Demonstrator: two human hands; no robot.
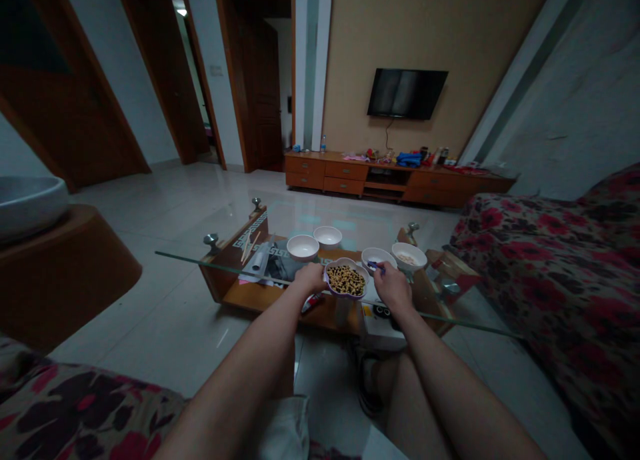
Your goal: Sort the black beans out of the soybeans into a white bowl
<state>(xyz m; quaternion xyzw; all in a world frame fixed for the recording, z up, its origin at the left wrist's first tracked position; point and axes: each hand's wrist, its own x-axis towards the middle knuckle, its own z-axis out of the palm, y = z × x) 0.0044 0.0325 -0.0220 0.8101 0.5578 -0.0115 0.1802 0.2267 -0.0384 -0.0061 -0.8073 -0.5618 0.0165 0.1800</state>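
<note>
"Beans, yellow and black, can be seen. Where are they put?"

"They are piled in a wavy bowl with a purple edge, just below the middle of the frame."

"How is the bowl held?"

"Its left side is gripped by the left hand. It cannot be told if the bowl is lifted up or set down on the glass table."

"And what is done with the right hand?"

"A small blue thing is pinched by it, at the near side of a round white bowl. The two hands are set apart, with the wavy bowl between them."

"Are more bowls seen?"

"Yes. Another white bowl, with pale bits in it, is set just beside the round one, on its right. Two more white bowls are placed close together, near the middle of the frame."

"What is seen farther out?"

"A long wooden cabinet is topped with lots of little things. Over it, in the upper right of the frame, a black TV is hung. At the right edge, a sofa is covered in red flowers."
</note>
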